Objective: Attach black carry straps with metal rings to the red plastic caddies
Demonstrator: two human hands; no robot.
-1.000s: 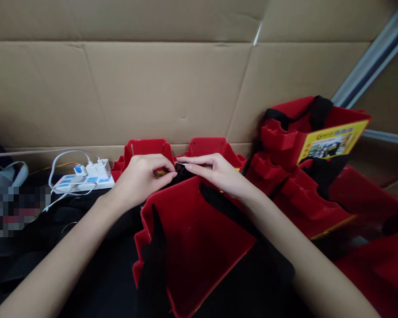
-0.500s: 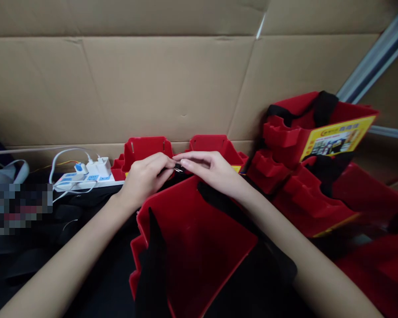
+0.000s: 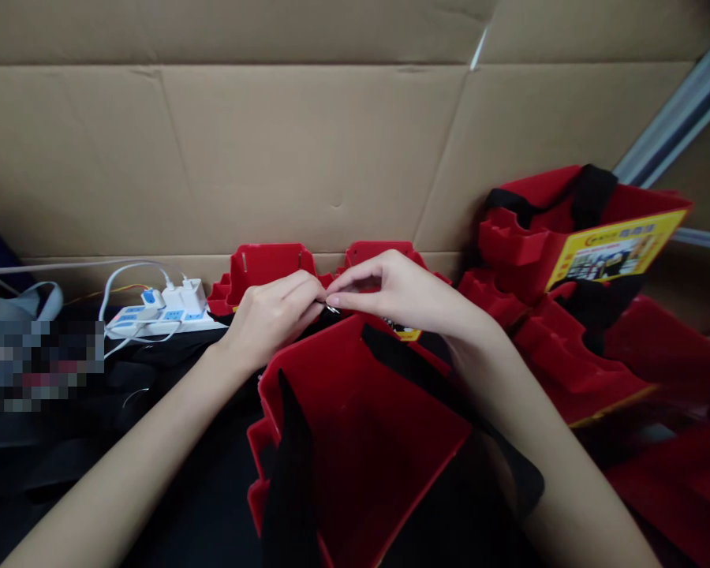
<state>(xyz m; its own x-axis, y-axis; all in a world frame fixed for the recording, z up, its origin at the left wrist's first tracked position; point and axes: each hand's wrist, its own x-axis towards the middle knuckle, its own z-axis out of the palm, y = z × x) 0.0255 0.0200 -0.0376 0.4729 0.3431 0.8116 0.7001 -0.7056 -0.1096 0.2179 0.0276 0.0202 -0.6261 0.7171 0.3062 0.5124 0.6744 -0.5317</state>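
Just beyond the upper edge of a red plastic bin (image 3: 355, 410), my two hands meet. My left hand (image 3: 278, 315) is closed, fingers bent, around a small shiny metal piece (image 3: 332, 309) with dark material beside it; its kind cannot be made out. At the same piece, the thumb and forefinger of my right hand (image 3: 396, 292) come together in a pinch. Inside the bin hang black straps (image 3: 289, 465), one on the left and one along the upper right. The left hand's fingertips are partly hidden.
Two more red bins (image 3: 269, 268) stand behind my hands against a cardboard wall (image 3: 308, 158). On the left lies a white power strip (image 3: 154, 322) with chargers and cables. Stacked red bins with black straps and a yellow label (image 3: 618, 248) fill the right side.
My right hand has risen at the wrist, and its fingers have curled from flatter to a pinch at the metal piece. My left hand stays closed there. The view has shifted slightly left.
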